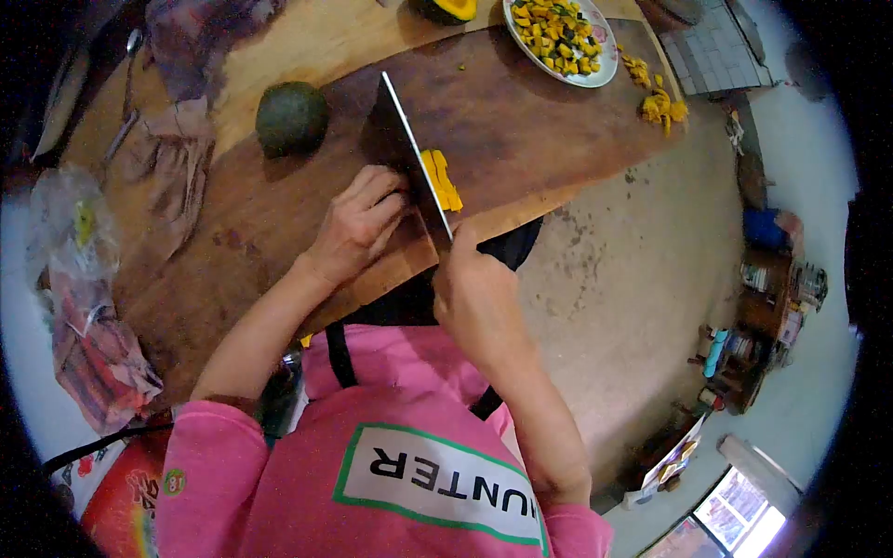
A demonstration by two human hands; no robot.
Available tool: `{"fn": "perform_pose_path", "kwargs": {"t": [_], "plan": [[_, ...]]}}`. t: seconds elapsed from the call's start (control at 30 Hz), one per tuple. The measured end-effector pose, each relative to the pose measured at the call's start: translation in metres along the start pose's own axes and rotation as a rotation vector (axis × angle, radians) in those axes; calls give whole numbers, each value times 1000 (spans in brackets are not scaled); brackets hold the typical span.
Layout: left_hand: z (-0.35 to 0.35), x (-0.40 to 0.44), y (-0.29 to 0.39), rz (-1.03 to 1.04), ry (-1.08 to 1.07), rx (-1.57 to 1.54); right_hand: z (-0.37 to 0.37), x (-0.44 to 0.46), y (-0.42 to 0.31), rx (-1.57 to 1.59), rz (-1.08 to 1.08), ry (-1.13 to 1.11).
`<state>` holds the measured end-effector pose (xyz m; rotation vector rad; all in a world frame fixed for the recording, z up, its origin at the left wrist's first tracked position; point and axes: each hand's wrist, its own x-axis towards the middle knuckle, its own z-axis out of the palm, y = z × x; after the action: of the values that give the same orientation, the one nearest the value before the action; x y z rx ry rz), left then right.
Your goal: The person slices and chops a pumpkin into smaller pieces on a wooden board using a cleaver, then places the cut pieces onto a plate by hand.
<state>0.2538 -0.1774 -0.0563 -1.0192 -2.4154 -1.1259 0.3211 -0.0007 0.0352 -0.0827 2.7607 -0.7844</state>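
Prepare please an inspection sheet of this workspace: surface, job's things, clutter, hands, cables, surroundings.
Surface: wooden worktop, darkly stained.
Job's things: knife beside yellow squash pieces; whole green squash; plate holding diced squash.
Clutter: yellow scraps near the right edge; spoon and plastic bag at left.
Hands: right hand grips the knife; left hand beside the blade, its fingertips unclear.
Cables: black cord or strap, lower left; cannot tell which.
Surroundings: floor, shelf, window at right.
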Motion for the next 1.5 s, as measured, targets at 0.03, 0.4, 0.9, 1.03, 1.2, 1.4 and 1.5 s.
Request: {"fn": "perform_pose_path", "kwargs": {"t": [0.03,0.4,0.9,1.03,1.2,1.4,1.5], "plan": [[0,-1,0,-32,4,-1,-2,-1,2,13,-22,9],[-5,16,9,-55,-28,4,-51,-17,14,302,118,228],[-20,32,4,72,-379,83,-28,-39,20,213,81,192],[-24,18,2,111,-350,102,-25,-40,21,195,90,163],[-32,-4,7,86,-252,160,-18,-38,23,177,48,142],[-28,-23,7,45,-135,153,-16,-31,7,105,-30,83],[-20,-18,10,121,-89,135,-15,-25,5,64,-70,59]]}}
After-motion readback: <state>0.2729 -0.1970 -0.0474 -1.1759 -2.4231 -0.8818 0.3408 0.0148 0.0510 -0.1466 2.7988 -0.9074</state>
